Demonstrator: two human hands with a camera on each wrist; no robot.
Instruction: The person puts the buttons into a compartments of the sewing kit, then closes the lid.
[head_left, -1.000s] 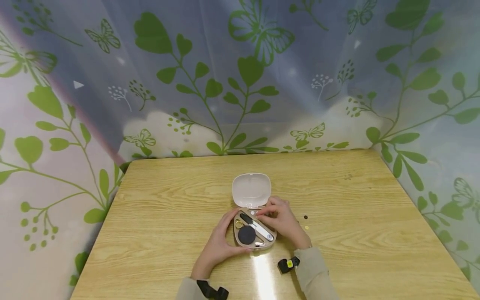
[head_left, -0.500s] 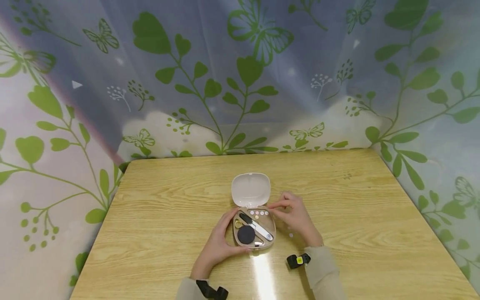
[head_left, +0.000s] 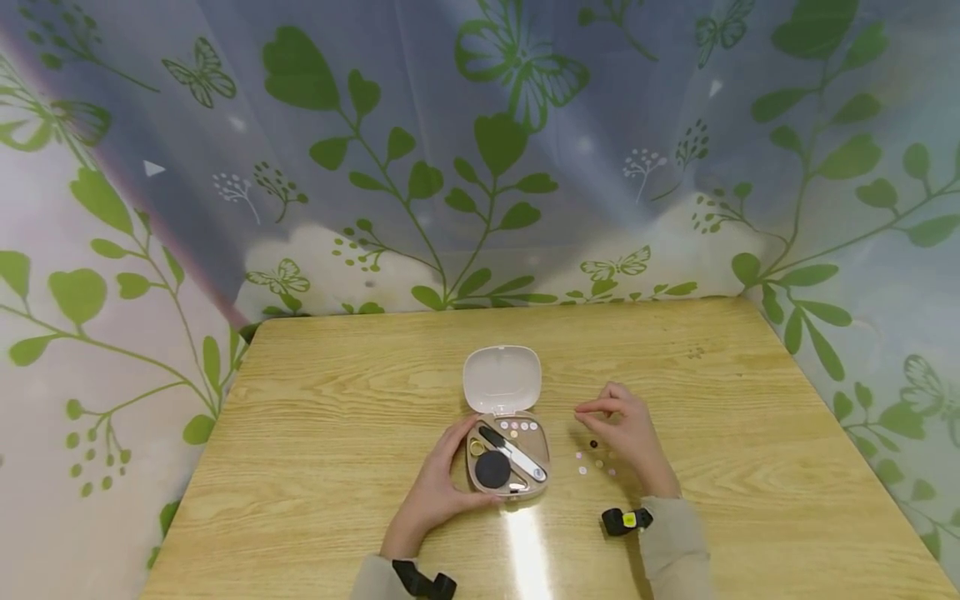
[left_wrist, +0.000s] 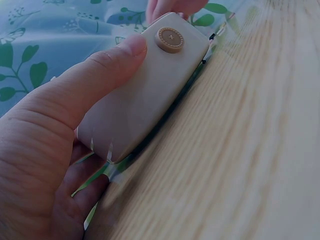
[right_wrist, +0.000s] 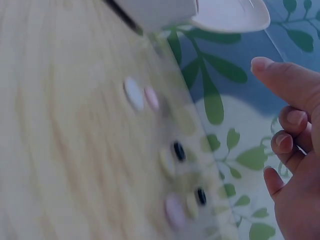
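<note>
My left hand (head_left: 435, 493) grips a beige sewing kit case (head_left: 534, 493) by its left side. In the left wrist view, its thumb lies on the case wall beside a brown button-shaped knob (left_wrist: 170, 41). The case's lid (head_left: 502, 379) stands raised. Several small buttons (head_left: 524, 426) lie in its upper right compartment, next to a white tool with a black end (head_left: 525, 461), a gold ring (head_left: 477, 449) and a black disc (head_left: 492, 470). My right hand (head_left: 630, 429) hovers to the right, nothing visible in its fingers, near loose buttons (head_left: 582, 471), one black (head_left: 594, 444).
The wooden table (head_left: 337, 392) carries the case near its middle. Behind and at the sides hangs a curtain (head_left: 420, 208) printed with leaves and butterflies. Bright glare lies on the table in front of the case.
My right hand has left the case's button compartment and moved right, over the loose buttons. The buttons in the case are now uncovered. My left hand has stayed on the case.
</note>
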